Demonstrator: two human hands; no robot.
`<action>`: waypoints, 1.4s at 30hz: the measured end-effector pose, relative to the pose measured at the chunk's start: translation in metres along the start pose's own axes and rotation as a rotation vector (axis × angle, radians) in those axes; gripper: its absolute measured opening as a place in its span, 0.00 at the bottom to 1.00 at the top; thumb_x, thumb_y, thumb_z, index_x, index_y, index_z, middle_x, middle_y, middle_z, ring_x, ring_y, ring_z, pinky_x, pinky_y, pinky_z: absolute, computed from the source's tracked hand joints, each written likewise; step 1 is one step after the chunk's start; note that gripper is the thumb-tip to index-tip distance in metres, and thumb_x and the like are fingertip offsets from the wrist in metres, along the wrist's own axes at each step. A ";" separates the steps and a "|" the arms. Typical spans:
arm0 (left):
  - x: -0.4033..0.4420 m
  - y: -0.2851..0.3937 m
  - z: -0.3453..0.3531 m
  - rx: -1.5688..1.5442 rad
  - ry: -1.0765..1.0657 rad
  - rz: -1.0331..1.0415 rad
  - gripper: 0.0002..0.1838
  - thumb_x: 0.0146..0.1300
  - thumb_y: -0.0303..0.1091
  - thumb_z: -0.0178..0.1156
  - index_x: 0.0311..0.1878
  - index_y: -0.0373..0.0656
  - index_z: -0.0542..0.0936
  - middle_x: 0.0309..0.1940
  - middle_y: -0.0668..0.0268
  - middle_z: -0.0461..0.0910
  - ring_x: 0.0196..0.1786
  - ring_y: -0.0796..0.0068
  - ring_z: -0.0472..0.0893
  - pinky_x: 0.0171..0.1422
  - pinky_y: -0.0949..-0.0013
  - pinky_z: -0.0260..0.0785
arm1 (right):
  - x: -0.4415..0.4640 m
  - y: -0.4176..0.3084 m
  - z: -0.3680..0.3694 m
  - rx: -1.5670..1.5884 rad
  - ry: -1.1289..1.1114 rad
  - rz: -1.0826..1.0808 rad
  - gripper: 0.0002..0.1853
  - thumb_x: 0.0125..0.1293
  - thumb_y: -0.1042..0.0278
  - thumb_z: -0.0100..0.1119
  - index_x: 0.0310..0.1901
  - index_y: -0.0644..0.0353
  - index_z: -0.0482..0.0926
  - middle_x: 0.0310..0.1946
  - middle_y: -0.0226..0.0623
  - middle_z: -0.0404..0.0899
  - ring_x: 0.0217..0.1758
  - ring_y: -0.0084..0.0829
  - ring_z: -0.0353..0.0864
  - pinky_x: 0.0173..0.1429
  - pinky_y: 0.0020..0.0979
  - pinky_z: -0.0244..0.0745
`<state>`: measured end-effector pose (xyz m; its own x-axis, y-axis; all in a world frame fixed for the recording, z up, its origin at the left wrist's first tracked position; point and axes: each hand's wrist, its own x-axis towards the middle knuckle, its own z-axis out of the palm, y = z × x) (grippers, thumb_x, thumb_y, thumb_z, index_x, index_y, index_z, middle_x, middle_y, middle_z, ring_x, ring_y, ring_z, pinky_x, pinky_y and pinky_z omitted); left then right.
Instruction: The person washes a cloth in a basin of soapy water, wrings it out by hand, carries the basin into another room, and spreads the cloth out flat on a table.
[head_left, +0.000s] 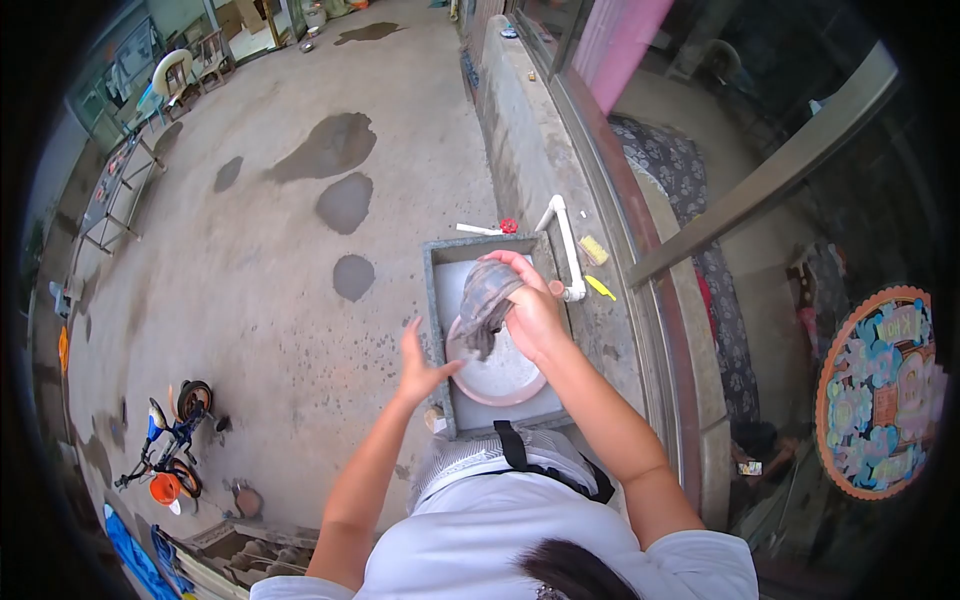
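Observation:
A wet, bunched grey cloth [487, 298] hangs from my right hand [532, 312], whose fingers are wrapped round its upper right side. My left hand [424, 366] is apart from the cloth, to its lower left, with thumb and fingers spread and nothing in them. Below both hands a pink-rimmed basin [507, 400] holds whitish, sudsy water. The basin sits inside a grey stone sink [432, 290], partly hidden by the cloth and my hands.
A white pipe [566, 240] and a red-handled tap [508, 226] stand at the sink's far side. On the ledge lie a yellow scrubbing brush [594, 250] and a yellow-green handled tool [600, 287]. A glass window runs along the right. A small bike [172, 440] stands at lower left.

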<state>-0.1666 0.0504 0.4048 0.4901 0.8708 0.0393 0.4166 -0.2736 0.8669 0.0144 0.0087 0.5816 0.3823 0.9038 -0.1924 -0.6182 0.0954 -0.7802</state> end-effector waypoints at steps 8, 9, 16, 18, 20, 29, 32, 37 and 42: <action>0.071 0.087 0.038 -0.235 -0.195 -0.013 0.34 0.40 0.35 0.71 0.53 0.42 0.70 0.47 0.53 0.76 0.49 0.60 0.78 0.50 0.65 0.69 | -0.013 -0.027 0.005 0.111 -0.095 -0.143 0.17 0.59 0.83 0.44 0.50 0.62 0.68 0.46 0.37 0.73 0.48 0.29 0.74 0.54 0.31 0.71; 0.073 0.092 0.033 -0.226 -0.240 -0.079 0.28 0.41 0.35 0.70 0.49 0.43 0.74 0.41 0.55 0.80 0.44 0.61 0.81 0.46 0.65 0.71 | -0.014 -0.032 -0.004 0.139 -0.092 -0.178 0.16 0.59 0.83 0.44 0.50 0.62 0.68 0.46 0.37 0.73 0.48 0.29 0.74 0.54 0.31 0.71; 0.089 0.091 0.022 -0.368 -0.068 -0.097 0.12 0.50 0.24 0.63 0.40 0.36 0.79 0.30 0.60 0.82 0.36 0.74 0.81 0.41 0.71 0.72 | -0.028 -0.006 -0.104 0.065 0.219 -0.218 0.22 0.57 0.83 0.49 0.54 0.58 0.66 0.49 0.37 0.70 0.55 0.32 0.71 0.60 0.35 0.66; 0.097 0.086 0.029 -0.554 -0.021 -0.134 0.11 0.51 0.21 0.61 0.40 0.35 0.80 0.32 0.63 0.82 0.36 0.77 0.79 0.41 0.73 0.72 | -0.029 0.035 -0.146 -0.410 0.264 -0.245 0.24 0.55 0.83 0.53 0.55 0.58 0.65 0.52 0.37 0.68 0.57 0.34 0.69 0.60 0.36 0.66; 0.104 0.086 0.030 -0.614 -0.024 -0.106 0.11 0.51 0.18 0.58 0.39 0.36 0.80 0.35 0.65 0.81 0.37 0.78 0.78 0.44 0.74 0.71 | -0.035 0.066 -0.170 -0.635 0.230 -0.065 0.30 0.53 0.81 0.59 0.58 0.58 0.62 0.55 0.37 0.66 0.61 0.35 0.65 0.62 0.38 0.64; 0.092 0.130 0.032 -0.486 -0.379 0.030 0.27 0.42 0.10 0.58 0.49 0.40 0.76 0.45 0.65 0.77 0.46 0.76 0.76 0.53 0.72 0.69 | -0.001 0.083 -0.100 -0.622 0.146 -0.354 0.40 0.42 0.65 0.75 0.57 0.63 0.64 0.56 0.40 0.68 0.58 0.31 0.68 0.60 0.34 0.66; 0.090 0.163 -0.005 -0.725 -0.807 -0.121 0.45 0.38 0.10 0.62 0.65 0.46 0.62 0.58 0.62 0.68 0.58 0.72 0.70 0.63 0.68 0.62 | 0.006 0.086 -0.114 -0.431 0.198 -0.286 0.27 0.44 0.70 0.73 0.48 0.65 0.73 0.42 0.37 0.78 0.45 0.27 0.78 0.51 0.29 0.72; 0.087 0.131 -0.002 -0.396 -0.649 0.257 0.61 0.30 0.25 0.76 0.70 0.50 0.50 0.65 0.54 0.60 0.69 0.61 0.57 0.70 0.57 0.50 | -0.007 0.073 -0.109 -0.299 0.243 -0.089 0.25 0.46 0.75 0.70 0.49 0.66 0.73 0.44 0.37 0.78 0.46 0.28 0.77 0.50 0.28 0.72; 0.078 0.137 0.008 0.220 -0.478 0.342 0.63 0.24 0.32 0.78 0.69 0.48 0.53 0.63 0.52 0.61 0.69 0.52 0.55 0.69 0.53 0.52 | -0.010 0.065 -0.096 -0.185 0.309 -0.109 0.24 0.49 0.74 0.69 0.49 0.66 0.73 0.44 0.37 0.78 0.47 0.27 0.77 0.51 0.28 0.71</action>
<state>-0.0654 0.0772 0.5228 0.8907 0.4539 0.0261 0.2983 -0.6268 0.7198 0.0365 -0.0340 0.4759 0.6459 0.7210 -0.2508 -0.4389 0.0819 -0.8948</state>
